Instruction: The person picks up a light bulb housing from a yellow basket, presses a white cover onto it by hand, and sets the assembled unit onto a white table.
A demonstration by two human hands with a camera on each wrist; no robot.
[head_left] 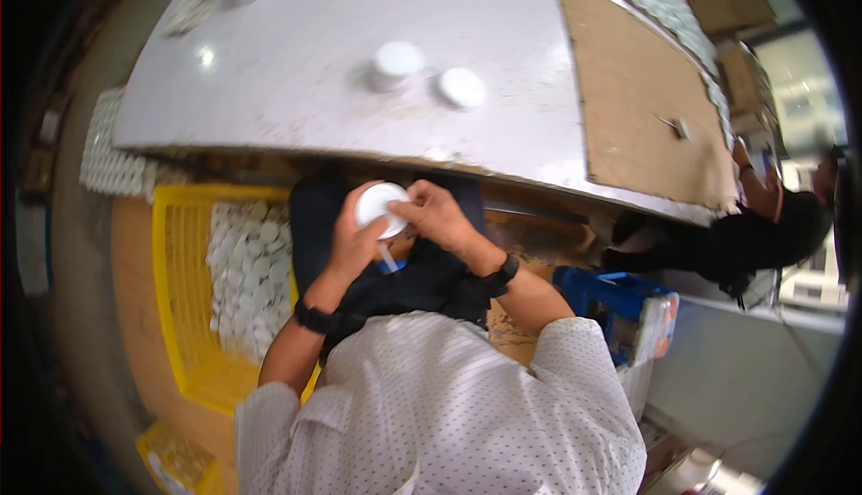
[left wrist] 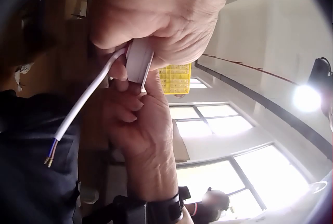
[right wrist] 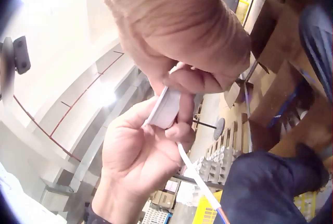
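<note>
A round white plastic housing [head_left: 373,201] with a flat face is between both hands, over the lap and in front of the table edge. From it hangs a white cable [left wrist: 86,96], whose bare end shows thin blue and brown wires. My left hand [head_left: 348,245] grips the housing by its side, thumb on the face. The right hand [head_left: 442,217] pinches the rim from the other side, its thumb also on the face. In the right wrist view, the fingers of both hands wrap the edge of the housing and cover part of it.
On the white table [head_left: 287,64] stand a white round piece [head_left: 397,62] and a white disc [head_left: 462,87]. A cardboard sheet [head_left: 637,100] lies to the right. At left, a yellow crate [head_left: 171,297] holds several white discs [head_left: 251,266]. Another person [head_left: 772,235] sits at far right.
</note>
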